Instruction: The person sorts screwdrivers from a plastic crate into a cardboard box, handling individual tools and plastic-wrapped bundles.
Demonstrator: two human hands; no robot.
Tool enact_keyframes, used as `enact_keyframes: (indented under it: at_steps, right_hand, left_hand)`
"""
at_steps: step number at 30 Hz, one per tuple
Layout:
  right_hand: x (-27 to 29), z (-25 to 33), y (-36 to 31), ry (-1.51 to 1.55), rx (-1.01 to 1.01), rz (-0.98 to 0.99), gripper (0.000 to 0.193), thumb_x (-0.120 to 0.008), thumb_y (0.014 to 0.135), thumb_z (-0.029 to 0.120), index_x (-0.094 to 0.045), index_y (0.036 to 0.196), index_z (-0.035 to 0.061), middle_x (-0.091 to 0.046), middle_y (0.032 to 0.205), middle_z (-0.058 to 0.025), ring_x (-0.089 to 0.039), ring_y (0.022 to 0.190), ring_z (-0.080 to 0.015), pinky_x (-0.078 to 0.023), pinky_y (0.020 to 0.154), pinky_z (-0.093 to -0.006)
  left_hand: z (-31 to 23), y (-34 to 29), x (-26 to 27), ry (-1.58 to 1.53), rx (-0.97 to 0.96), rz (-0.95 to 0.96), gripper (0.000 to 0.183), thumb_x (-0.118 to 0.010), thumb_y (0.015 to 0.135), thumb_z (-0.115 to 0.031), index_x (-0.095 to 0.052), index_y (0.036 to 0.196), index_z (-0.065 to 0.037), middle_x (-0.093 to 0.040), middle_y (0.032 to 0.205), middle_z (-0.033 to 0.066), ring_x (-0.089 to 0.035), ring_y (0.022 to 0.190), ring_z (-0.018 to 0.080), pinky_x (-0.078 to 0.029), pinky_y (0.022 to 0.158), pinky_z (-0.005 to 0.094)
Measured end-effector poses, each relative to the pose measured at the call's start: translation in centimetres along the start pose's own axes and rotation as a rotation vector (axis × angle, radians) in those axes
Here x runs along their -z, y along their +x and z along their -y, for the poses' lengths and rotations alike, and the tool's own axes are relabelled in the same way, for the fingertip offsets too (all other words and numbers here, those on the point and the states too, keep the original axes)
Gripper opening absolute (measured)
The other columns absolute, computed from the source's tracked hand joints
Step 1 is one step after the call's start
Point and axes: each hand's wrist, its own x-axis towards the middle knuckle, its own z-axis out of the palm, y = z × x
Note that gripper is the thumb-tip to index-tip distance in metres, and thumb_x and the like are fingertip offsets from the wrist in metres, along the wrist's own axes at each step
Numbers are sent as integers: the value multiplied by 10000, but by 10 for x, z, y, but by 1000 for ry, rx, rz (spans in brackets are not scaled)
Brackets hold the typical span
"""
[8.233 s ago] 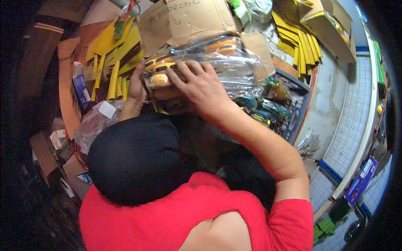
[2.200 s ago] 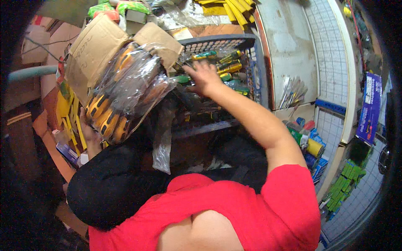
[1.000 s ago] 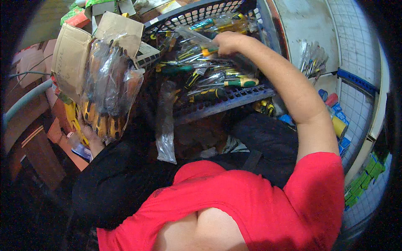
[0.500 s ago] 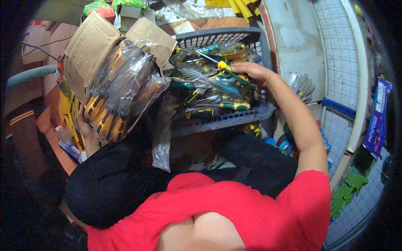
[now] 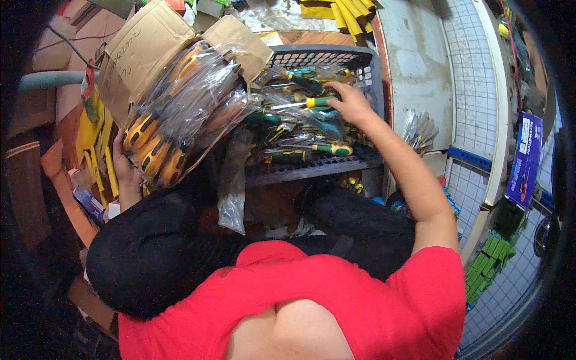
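My right hand (image 5: pixel 353 105) pinches the handle end of a screwdriver (image 5: pixel 318 102) with a yellow and green handle. Its shaft lies nearly level, pointing left over a dark plastic basket (image 5: pixel 312 169). Several more screwdrivers fill the basket, some in clear wrappers, among them a cream and green one (image 5: pixel 333 149) near the front. On the left, my left hand (image 5: pixel 127 174) is closed around the lower side of an open cardboard box (image 5: pixel 135 51). Orange and black handled screwdrivers (image 5: pixel 153 153) in clear plastic sleeves are packed in that tilted box, and they partly hide my left fingers.
A clear plastic sleeve (image 5: pixel 233 204) hangs between box and basket. Yellow strips (image 5: pixel 345 15) lie beyond the basket. To the right stand a pale metal panel (image 5: pixel 417 66) and a wire grid (image 5: pixel 477 78), with a purple package (image 5: pixel 524 162) hung nearby.
My right hand has shifted left and slightly up with the screwdriver, whose shaft has swung from slanting to nearly level. The cardboard box appears slightly further right, still held by my left hand.
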Motion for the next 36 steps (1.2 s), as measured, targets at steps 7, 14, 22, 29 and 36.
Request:
enact_keyframes:
  at_steps: [7,14,22,29,36]
  right_hand:
    - [-66,58,-19,73,153,186,382,-590,709,97,-578,1090,112,-579,975,-160,-560,906,-353,-458,781,-440]
    - [-131,137,-46,-148,571,628,358,-518,721,137,-595,1070,156,-619,801,-176,-592,810,-376,-484,704,-437]
    - [-87,85,-25,59,316,718,333,-511,678,130,-636,977,50,-620,905,-206,-582,843,-382,-474,771,-435]
    - [-74,115,-41,276,407,452,520,-545,680,127,-524,1200,118,-495,1200,-209,-534,994,-388,-443,863,-429]
    - [-67,81,-21,-286,380,705,268,-582,694,204,-618,862,0,-616,834,-209,-592,800,-381,-487,687,-457]
  left_hand:
    - [1,-8,-9,66,-83,-66,397,-484,904,-292,-505,1186,-13,-578,1140,115,-570,1020,243,-463,886,391]
    - [-2,-4,-10,-38,-3,63,409,-467,904,-280,-487,1207,-6,-566,1165,121,-559,1042,265,-445,918,404]
    - [3,-9,-11,25,-59,-73,404,-453,918,-288,-486,1206,-6,-551,1178,124,-548,1053,260,-457,901,402]
    - [1,-11,-18,2,-89,-67,429,-511,888,-304,-495,1190,0,-556,1167,133,-553,1039,258,-456,905,401]
    - [2,-1,-3,-132,33,77,434,-525,876,-301,-498,1175,12,-580,1129,130,-575,1005,249,-464,895,394]
